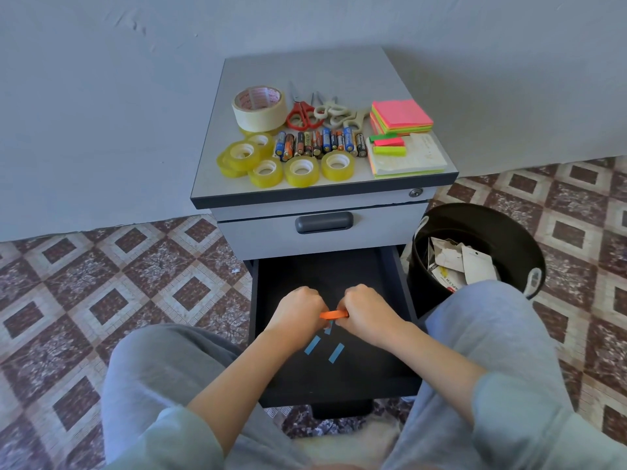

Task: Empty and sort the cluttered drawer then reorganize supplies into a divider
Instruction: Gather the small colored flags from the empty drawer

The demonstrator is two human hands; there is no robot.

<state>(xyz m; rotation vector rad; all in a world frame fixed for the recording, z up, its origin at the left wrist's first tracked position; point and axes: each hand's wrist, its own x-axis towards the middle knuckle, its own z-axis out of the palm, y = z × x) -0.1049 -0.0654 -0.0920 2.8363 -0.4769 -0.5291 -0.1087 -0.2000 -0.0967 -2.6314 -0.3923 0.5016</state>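
Observation:
The black drawer (390,374) of the grey cabinet (271,198) is pulled open below me. Inside it, my left hand (298,312) and my right hand (368,310) both pinch a small orange strip (334,314) between them. Two blue strips (312,345) (336,353) lie on the drawer floor just under my hands. On the cabinet top lie a big masking tape roll (259,108), several clear yellow tape rolls (302,171), a row of batteries (320,142), several scissors (302,113) and stacks of sticky notes (402,117).
A black bin (509,225) holding paper scraps stands right of the drawer. The cabinet's upper drawer (322,223) is closed. My knees in grey trousers flank the open drawer. Patterned tile floor lies on both sides, a grey wall behind.

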